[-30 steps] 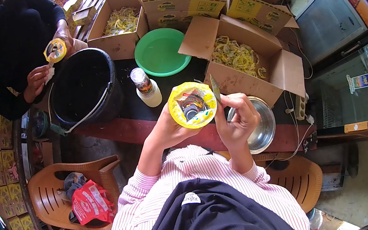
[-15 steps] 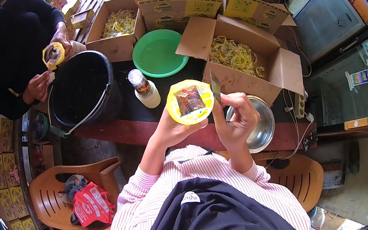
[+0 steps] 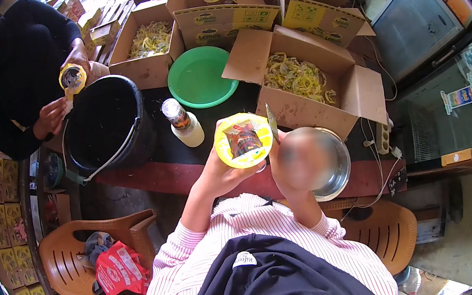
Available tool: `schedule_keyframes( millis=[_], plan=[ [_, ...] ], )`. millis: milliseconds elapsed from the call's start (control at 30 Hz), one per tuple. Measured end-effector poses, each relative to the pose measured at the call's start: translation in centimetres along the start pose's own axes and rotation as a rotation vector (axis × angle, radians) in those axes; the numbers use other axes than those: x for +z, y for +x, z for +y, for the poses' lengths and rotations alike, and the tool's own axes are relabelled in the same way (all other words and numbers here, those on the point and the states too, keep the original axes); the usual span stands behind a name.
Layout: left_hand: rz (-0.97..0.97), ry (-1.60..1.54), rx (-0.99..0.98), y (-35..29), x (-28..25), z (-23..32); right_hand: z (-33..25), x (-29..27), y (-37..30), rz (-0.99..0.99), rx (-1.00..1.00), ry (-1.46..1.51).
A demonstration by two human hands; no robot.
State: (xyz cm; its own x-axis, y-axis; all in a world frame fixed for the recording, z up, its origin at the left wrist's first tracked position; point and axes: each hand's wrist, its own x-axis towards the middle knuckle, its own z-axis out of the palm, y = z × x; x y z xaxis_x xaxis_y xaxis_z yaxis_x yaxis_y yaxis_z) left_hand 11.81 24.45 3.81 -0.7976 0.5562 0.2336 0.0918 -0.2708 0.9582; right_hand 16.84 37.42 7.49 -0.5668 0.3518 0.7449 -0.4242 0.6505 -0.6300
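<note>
My left hand grips a cup with a printed yellow film lid, its top turned up toward me. Against the lid's right edge stands a thin knife blade, held upright in my right hand. A blur covers most of that hand, and the knife's handle is hidden. Beyond the cup, a jar with a dark printed cup on top stands on the dark table. Behind my right hand sits a shiny metal bowl, partly covered by it.
At the left, another person's hands hold a similar cup beside a black bucket. A green basin sits at the back. Open cartons hold yellow plastic strips. Brown chairs stand on either side of me.
My view has shifted slightly. The cup and knife stay close together, the blade still at the lid's right edge. My right hand has become blurred. The other person's cup has tilted a little.
</note>
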Motion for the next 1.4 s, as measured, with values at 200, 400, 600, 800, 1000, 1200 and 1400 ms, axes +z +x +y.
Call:
schedule_keyframes(
  millis=[200,400,600,800,1000,1200,1400],
  plan=[
    [-0.038,0.033,-0.011,0.4,0.3,-0.2,0.7,-0.7,0.0,0.009,-0.022,-0.013],
    [-0.062,0.034,-0.094,0.9,1.2,-0.2,1.2,-2.0,-0.1,0.009,-0.029,-0.009],
    [-0.093,0.097,0.008,1.9,2.9,-0.7,1.9,-3.7,0.2,0.042,-0.017,-0.052],
    [-0.155,0.136,0.087,2.7,5.4,-1.3,3.7,-6.2,0.4,0.016,0.052,-0.009],
    [-0.061,-0.070,0.033,3.3,8.1,-3.6,4.8,-8.5,0.7,0.058,0.065,0.007],
    [-0.075,-0.055,-0.035,3.9,9.8,-4.3,5.9,-10.2,0.5,0.041,0.062,-0.016],
    [-0.085,-0.093,0.109,5.7,10.8,-4.3,6.8,-10.7,1.7,0.087,-0.012,-0.098]
  ],
)
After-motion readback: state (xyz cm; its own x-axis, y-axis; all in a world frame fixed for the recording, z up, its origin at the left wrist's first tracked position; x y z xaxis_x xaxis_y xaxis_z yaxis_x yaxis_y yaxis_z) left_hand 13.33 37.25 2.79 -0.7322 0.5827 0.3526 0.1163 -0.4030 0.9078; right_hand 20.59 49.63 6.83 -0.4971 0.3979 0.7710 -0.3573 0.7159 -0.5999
